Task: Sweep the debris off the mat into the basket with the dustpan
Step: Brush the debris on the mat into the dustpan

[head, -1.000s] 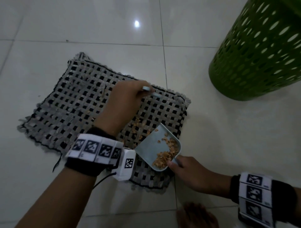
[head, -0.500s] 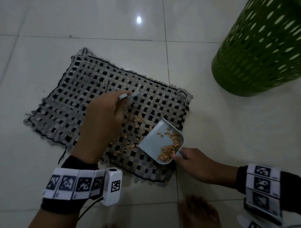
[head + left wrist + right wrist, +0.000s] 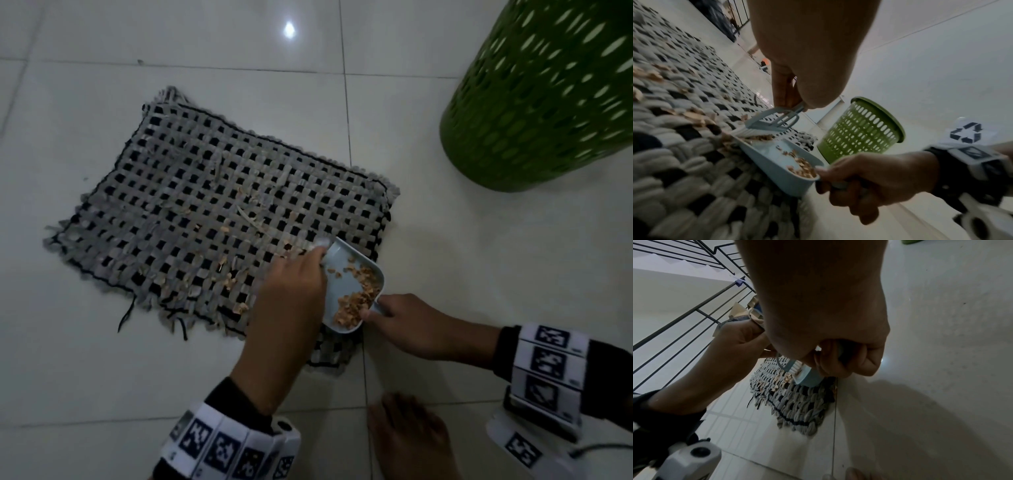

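Note:
A grey and black woven mat [image 3: 191, 205] lies on the tiled floor, with tan debris [image 3: 236, 281] scattered over its near part. My right hand [image 3: 404, 325] grips the handle of a pale blue dustpan [image 3: 346, 284] whose lip rests on the mat's near right corner; a heap of debris [image 3: 356, 301] lies in it. My left hand [image 3: 291, 294] holds a small pale blue brush [image 3: 772, 123] with its bristles at the dustpan's lip. The green perforated basket [image 3: 544, 96] stands on the floor at the far right, apart from the mat.
White floor tiles [image 3: 102, 377] surround the mat. A bare foot [image 3: 411, 442] is at the bottom edge near my right hand. A stair railing [image 3: 684, 316] shows in the right wrist view.
My left hand has swept the brush from the mat's middle toward me and right, up to the dustpan's lip. The dustpan and my right hand have stayed in place.

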